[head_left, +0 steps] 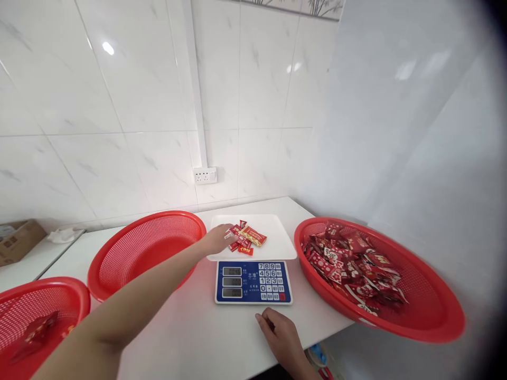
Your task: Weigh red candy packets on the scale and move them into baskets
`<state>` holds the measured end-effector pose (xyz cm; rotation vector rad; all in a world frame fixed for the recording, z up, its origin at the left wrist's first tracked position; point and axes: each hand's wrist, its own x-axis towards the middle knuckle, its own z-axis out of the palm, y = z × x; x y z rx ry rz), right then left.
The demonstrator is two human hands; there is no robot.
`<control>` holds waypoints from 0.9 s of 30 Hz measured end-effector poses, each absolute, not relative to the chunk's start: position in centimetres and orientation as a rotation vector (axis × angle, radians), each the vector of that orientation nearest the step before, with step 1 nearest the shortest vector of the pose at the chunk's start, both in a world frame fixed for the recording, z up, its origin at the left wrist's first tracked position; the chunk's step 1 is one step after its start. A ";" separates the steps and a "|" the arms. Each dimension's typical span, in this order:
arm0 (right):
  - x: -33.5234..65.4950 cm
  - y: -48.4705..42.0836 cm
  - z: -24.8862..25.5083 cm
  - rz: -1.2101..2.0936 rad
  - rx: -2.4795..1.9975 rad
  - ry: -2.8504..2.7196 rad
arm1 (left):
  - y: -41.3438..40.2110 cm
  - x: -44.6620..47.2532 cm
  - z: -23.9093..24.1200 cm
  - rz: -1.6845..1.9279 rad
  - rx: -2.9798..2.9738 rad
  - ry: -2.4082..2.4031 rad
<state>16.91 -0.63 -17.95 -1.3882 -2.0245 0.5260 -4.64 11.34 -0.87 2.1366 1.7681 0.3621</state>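
My left hand [217, 239] reaches across to the white weighing tray [273, 224], its fingers closed on the left edge of a small pile of wrapped sweets [242, 240]. Most are red packets; a longer red-and-gold wrapped bar [254, 236] lies on the right of the pile. The fingertips are partly hidden among the wrappers. Below the tray is the blue control panel of the digital scale [253, 282], with three small displays and a keypad. My right hand [280, 333] rests on the table just in front of the scale, loosely curled with nothing visible in it.
To the right, a red plastic basket [435, 311] holds many red packets. Another red basket [146, 224] stands left of the scale; a third basket [79, 295] at lower left contains a red packet. A cardboard box [21, 243] sits far left. The tiled wall has a socket [205, 176].
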 end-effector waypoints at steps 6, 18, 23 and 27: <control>16.8 -0.5 -18.1 0.510 -1.395 -2.016 | 14.0 -1.1 -3.4 0.420 2.114 1.829; 16.8 -0.5 -18.0 0.523 -1.393 -2.024 | 13.5 -5.8 -1.4 0.796 1.963 2.005; 16.9 -0.4 -18.0 0.515 -1.373 -2.022 | 11.8 -12.0 1.1 0.769 1.950 2.142; 16.9 -0.3 -18.1 0.517 -1.349 -2.017 | 10.8 -15.0 1.1 0.606 2.018 2.144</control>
